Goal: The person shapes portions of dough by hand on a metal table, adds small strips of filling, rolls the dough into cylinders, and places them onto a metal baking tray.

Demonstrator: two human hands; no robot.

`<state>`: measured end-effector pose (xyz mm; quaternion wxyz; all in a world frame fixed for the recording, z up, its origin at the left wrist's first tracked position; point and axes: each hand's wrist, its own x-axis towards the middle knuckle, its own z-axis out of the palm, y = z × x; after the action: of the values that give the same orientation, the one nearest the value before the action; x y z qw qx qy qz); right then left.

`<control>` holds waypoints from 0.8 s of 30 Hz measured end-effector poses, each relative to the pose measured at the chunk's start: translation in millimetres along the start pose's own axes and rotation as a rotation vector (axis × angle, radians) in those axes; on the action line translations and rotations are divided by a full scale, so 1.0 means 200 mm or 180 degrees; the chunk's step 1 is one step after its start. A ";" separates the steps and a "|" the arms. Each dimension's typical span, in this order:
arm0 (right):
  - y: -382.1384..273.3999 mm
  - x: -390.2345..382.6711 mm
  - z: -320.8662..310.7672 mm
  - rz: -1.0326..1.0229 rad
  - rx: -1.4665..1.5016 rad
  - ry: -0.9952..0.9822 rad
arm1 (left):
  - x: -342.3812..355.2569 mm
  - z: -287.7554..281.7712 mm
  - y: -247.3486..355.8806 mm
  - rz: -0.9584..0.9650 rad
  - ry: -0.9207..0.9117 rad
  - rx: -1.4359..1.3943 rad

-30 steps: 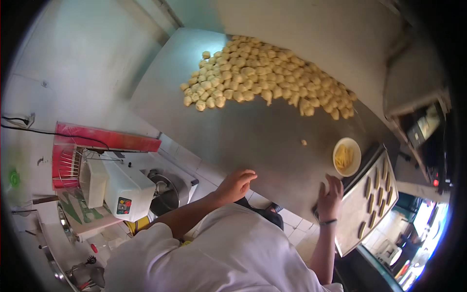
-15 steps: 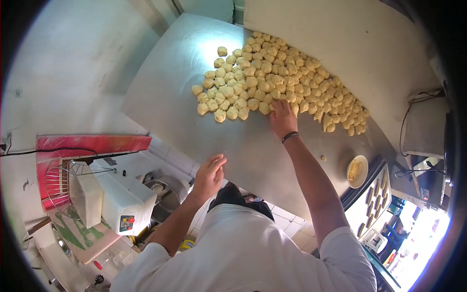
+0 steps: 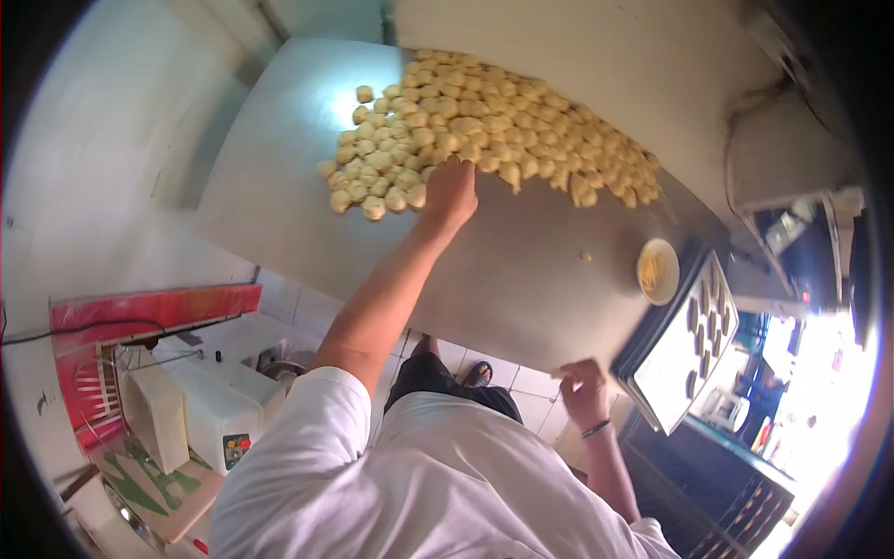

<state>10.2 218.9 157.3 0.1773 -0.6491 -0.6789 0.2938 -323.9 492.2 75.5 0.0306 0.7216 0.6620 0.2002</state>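
Observation:
Many pale yellow dough balls (image 3: pixel 521 121) lie crowded together along the far side of the steel table (image 3: pixel 521 252). My left hand (image 3: pixel 452 194) reaches to the near edge of this pile, its fingers curled down on a dough ball that they mostly cover. Back by the table's near edge, my right hand (image 3: pixel 585 396) is drawn in close to my body. Its thumb and fingers pinch a small pale piece of dough (image 3: pixel 562 372), partly hidden and slightly blurred.
A bowl (image 3: pixel 657 272) with yellow strips stands at the table's right end. Beside it, a tray (image 3: pixel 670 359) bears several long brown pieces. One small crumb (image 3: pixel 585 256) lies on the steel. At the lower left stands a white machine (image 3: pixel 219 382) with coloured buttons.
My right hand has left the pile and come back to the table's near right edge with a piece of dough. My left hand has reached forward onto the dough balls. The view has shifted.

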 end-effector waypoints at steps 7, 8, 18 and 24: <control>0.43 0.28 -0.23 -0.0560 -0.0967 0.0657 | -0.38 -0.36 0.93 0.1166 -0.0585 -0.1690; 0.53 0.34 -0.16 -0.0587 -0.1152 0.0504 | -0.50 -0.18 0.94 0.1234 -0.0639 -0.1663; 0.58 0.08 0.17 -0.0837 -0.1494 0.0962 | -1.05 0.10 1.01 0.1068 -0.0946 -0.0210; 0.63 0.22 -0.02 0.0201 -0.1204 -0.0816 | -0.84 0.05 1.18 0.0015 -0.2864 -0.0709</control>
<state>106.6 260.7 76.1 -0.0446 -0.6491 -0.7182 0.2468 -105.8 303.6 97.9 0.3917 0.7306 0.5557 -0.0629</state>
